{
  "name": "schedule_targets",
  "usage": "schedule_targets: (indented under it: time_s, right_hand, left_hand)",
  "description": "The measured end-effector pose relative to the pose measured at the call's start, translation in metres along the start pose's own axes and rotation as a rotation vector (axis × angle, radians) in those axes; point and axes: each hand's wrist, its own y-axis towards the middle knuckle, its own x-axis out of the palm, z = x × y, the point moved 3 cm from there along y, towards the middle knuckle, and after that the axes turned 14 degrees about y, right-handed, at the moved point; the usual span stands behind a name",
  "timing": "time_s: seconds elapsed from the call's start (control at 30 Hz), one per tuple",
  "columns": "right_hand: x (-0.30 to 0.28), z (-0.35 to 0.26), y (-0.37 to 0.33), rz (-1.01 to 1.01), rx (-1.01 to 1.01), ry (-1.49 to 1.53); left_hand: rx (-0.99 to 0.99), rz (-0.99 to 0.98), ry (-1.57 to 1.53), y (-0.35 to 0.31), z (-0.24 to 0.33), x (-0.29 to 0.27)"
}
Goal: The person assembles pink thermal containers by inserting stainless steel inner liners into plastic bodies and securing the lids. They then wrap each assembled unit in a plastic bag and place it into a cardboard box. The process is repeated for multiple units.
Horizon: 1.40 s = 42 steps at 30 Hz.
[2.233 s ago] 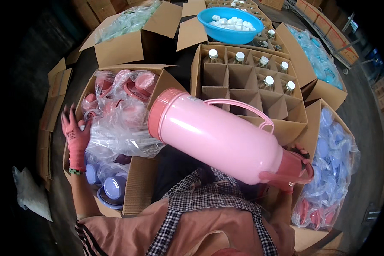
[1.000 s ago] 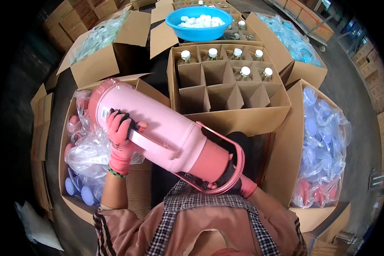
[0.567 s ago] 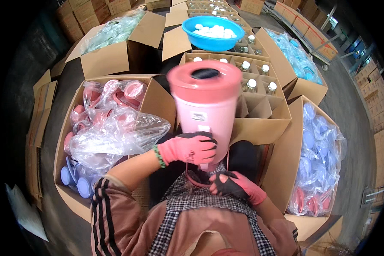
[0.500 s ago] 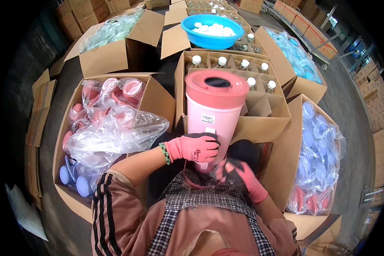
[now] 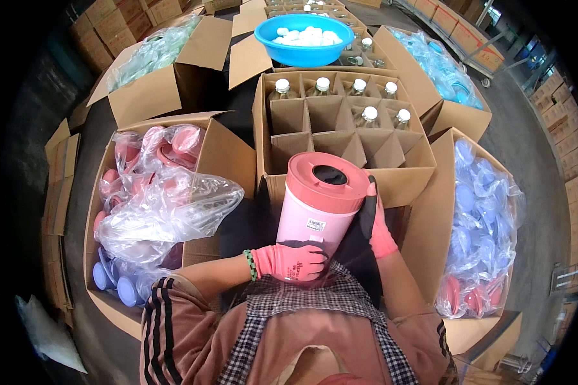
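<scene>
A pink thermos flask shell [image 5: 295, 217] stands tilted against my lap, its darker pink collar [image 5: 321, 197] uppermost. A dark round opening [image 5: 329, 174] shows in the collar's top. A small label [image 5: 307, 224] is on the shell's side. My left hand [image 5: 292, 261], in a pink glove with dark fingertips, is wrapped round the lower body. Against the collar's right side lies my gloved right hand [image 5: 379, 228], steadying it with its fingers pointing up; the thumb is hidden. The shell's base is concealed by my left hand and checked apron.
Directly ahead, a divided carton [image 5: 374, 192] holds several white-capped glass bottles [image 5: 322, 86]. Beyond it sits a blue basin [image 5: 289, 54] of white caps. Open cartons of bagged pink and purple parts flank me on the left [image 5: 99, 205] and right [image 5: 424, 224].
The shell has come down and nearer my body. My right hand has moved from its lower end up to the collar, while my left hand has stayed round the body.
</scene>
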Motion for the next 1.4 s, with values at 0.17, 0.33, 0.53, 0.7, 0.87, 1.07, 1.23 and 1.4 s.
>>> schedule_targets:
  time_s: [0.17, 0.33, 0.53, 0.7, 0.87, 1.07, 1.23, 1.4]
  right_hand:
    - [0.037, 0.008, 0.012, -0.059, 0.059, 0.159]
    - [0.059, -0.025, -0.020, -0.028, -0.135, -0.118]
    - [0.039, 0.007, 0.035, -0.040, 0.169, 0.327]
    - [0.037, -0.012, 0.031, 0.140, 0.101, 0.161]
    - [0.011, 0.005, 0.041, 0.020, 0.183, 0.223]
    - [0.048, -0.003, 0.031, -0.006, 0.011, 0.197]
    - [0.069, -0.079, 0.067, -0.195, 0.046, 0.480]
    - [0.072, -0.063, 0.105, -0.036, 0.072, 0.323]
  left_hand:
    - [-0.195, 0.050, -0.021, 0.000, -0.013, -0.024]
    - [-0.919, 0.325, -0.303, -0.031, -0.110, -0.087]
    - [-1.221, 0.398, 0.033, -0.023, -0.130, -0.039]
    - [-1.466, 0.537, -0.159, -0.021, -0.128, -0.064]
    - [-1.328, 0.543, -0.352, -0.010, -0.123, -0.044]
    - [-1.387, 0.611, -0.574, -0.032, -0.141, -0.060]
    - [-0.829, 0.189, 0.063, 0.017, -0.146, -0.123]
    - [-1.552, 0.669, -0.744, -0.061, -0.221, -0.054]
